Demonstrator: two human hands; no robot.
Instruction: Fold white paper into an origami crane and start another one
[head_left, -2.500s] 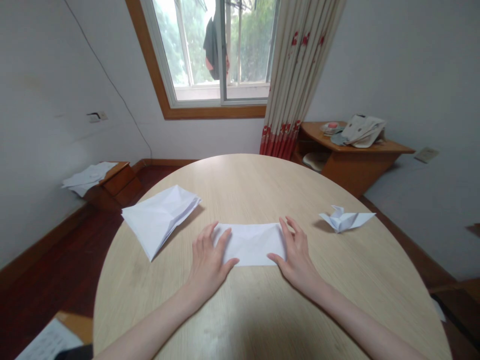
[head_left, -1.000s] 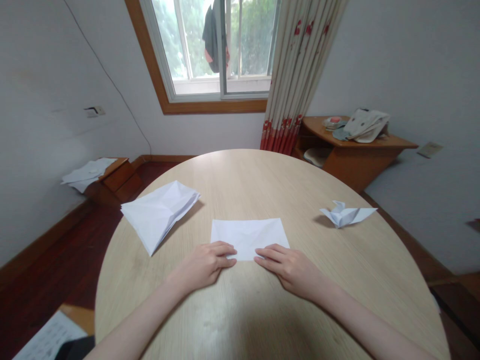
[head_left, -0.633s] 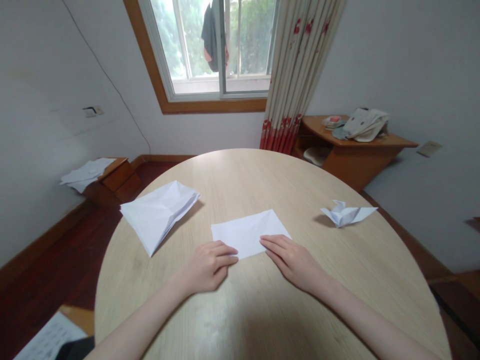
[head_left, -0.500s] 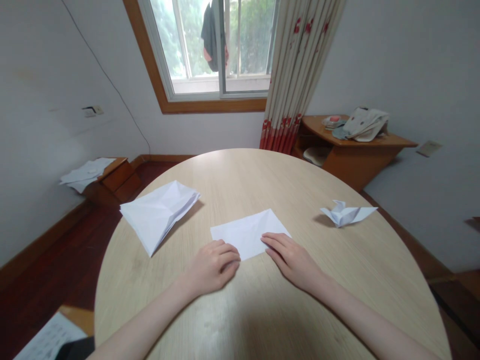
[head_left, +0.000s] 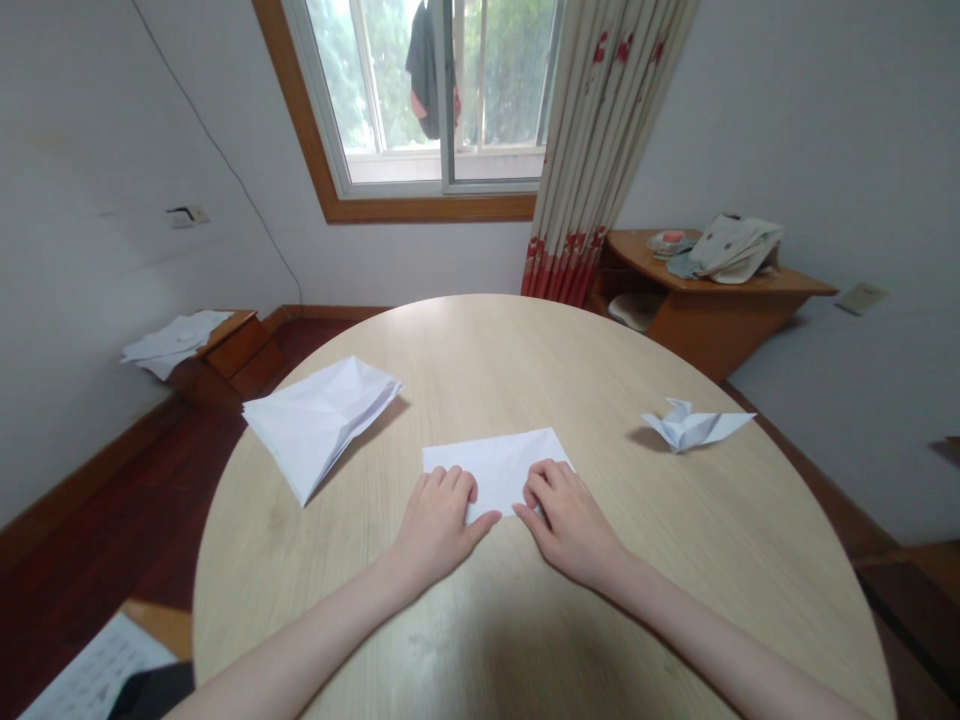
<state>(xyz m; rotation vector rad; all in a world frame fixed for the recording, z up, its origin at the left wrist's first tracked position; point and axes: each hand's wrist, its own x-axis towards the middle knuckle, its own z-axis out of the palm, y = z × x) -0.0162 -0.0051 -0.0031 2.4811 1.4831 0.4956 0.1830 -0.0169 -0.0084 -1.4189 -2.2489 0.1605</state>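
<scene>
A folded sheet of white paper (head_left: 496, 458) lies flat on the round wooden table in front of me. My left hand (head_left: 448, 510) rests over its near left part, fingers curled on top and thumb along the near edge. On the near right part, my right hand (head_left: 559, 510) has its fingers bent on the paper and its thumb at the near edge. Both hands hold the paper between thumb and fingers, with the thumb tips a little apart. The paper's near corners are hidden under the hands.
A loose stack of creased white paper (head_left: 322, 415) sits left on the table (head_left: 495, 345). To the right stands a folded paper bird (head_left: 686, 428). Behind are a curtain (head_left: 577, 170), a corner desk (head_left: 727, 290) with a cloth bag (head_left: 739, 247), and a low cabinet (head_left: 244, 355) bearing papers.
The folded paper has turned slightly, its far edge now nearly level. My left hand has moved up onto it, and both thumbs have come to the near edge. My right fingers have curled.
</scene>
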